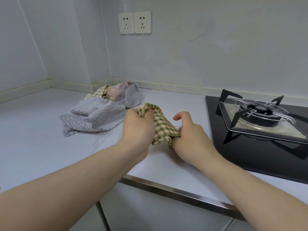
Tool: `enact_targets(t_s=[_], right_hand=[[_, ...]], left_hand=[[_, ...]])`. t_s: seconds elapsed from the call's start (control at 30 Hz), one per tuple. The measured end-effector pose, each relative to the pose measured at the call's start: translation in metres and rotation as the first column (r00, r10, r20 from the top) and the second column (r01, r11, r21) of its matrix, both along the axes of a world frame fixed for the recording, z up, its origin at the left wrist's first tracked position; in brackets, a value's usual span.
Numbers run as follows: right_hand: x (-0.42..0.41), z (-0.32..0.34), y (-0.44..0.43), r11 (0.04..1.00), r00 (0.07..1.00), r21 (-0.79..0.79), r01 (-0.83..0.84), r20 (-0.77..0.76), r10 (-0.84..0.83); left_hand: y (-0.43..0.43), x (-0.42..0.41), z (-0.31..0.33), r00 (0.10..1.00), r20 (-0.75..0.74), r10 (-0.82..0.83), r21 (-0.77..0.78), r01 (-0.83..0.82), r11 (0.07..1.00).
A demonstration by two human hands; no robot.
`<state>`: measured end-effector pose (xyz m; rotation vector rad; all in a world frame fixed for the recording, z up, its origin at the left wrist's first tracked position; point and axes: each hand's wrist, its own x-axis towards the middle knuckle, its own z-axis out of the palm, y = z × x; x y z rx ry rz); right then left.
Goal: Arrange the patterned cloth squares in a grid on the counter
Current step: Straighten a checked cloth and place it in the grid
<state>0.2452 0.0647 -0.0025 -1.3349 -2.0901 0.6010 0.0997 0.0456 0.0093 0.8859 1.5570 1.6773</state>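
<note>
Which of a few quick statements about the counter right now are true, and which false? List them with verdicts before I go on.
1. The left hand and the right hand both hold the green checked cloth. True.
2. That cloth lies spread flat on the counter. False: it is bunched up between the two hands.
3. A heap of cloths lies left of the hands, toward the wall corner. True.
4. A pot stands on the stove. False: its burner support is bare.
5. Several cloths already form a grid. False: none is laid out flat; the others are heaped together.
</note>
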Motion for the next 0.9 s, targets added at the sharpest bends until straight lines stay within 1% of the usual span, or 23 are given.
enact_targets(t_s=[0.1, 0.17, 0.33, 0.4, 0.47, 0.53, 0.6, 0.63, 0.73, 0.8, 0.83, 0.9], right_hand=[[0.004, -0.001, 0.004, 0.999, 0.999, 0.013, 0.042, 0.019, -0.043], [0.005, -0.001, 0.006, 0.998, 0.998, 0.001, 0.056, -0.008, -0.056], [0.002, 0.005, 0.013, 0.972, 0.965, -0.205, 0.115, -0.211, -0.158], [0.002, 0.01, 0.013, 0.961, 0.949, -0.263, 0.085, -0.272, -0.159], [0.002, 0.013, 0.009, 0.958, 0.928, -0.287, 0.027, -0.348, -0.13], [0.0, 0.013, 0.007, 0.95, 0.879, -0.311, -0.042, -0.464, -0.113], [-0.001, 0.012, 0.006, 0.945, 0.838, -0.313, -0.091, -0.537, -0.097], [-0.001, 0.012, 0.007, 0.954, 0.842, -0.288, -0.08, -0.531, -0.09], [0.002, 0.009, 0.01, 0.976, 0.898, -0.218, 0.013, -0.427, -0.108], [0.002, 0.007, 0.012, 0.969, 0.921, -0.245, 0.029, -0.37, -0.121], [0.002, 0.007, 0.013, 0.962, 0.92, -0.274, 0.017, -0.373, -0.123], [0.001, 0.008, 0.012, 0.948, 0.885, -0.318, -0.032, -0.449, -0.121]], left_hand=[[0.002, -0.005, 0.001, 0.999, -0.041, 0.028, 0.003, -0.028, 1.0], [0.005, -0.011, 0.001, 0.997, -0.061, 0.049, 0.007, -0.048, 0.999], [0.009, -0.016, -0.002, 0.991, -0.114, 0.065, -0.025, -0.069, 0.997], [0.01, -0.013, -0.007, 0.988, -0.138, 0.066, -0.036, -0.072, 0.997], [0.01, -0.007, -0.017, 0.976, -0.209, 0.068, -0.055, -0.081, 0.995], [0.009, 0.0, -0.025, 0.965, -0.251, 0.078, -0.064, -0.097, 0.993], [0.006, 0.004, -0.029, 0.966, -0.244, 0.082, -0.065, -0.101, 0.993], [0.006, 0.004, -0.029, 0.967, -0.239, 0.085, -0.062, -0.103, 0.993], [0.004, 0.003, -0.021, 0.956, -0.268, 0.122, -0.025, -0.134, 0.991], [0.004, 0.001, -0.013, 0.962, -0.225, 0.154, 0.04, -0.148, 0.988], [0.005, 0.0, -0.01, 0.971, -0.178, 0.158, 0.069, -0.148, 0.987], [0.005, -0.002, -0.006, 0.979, -0.121, 0.163, 0.087, -0.153, 0.984]])
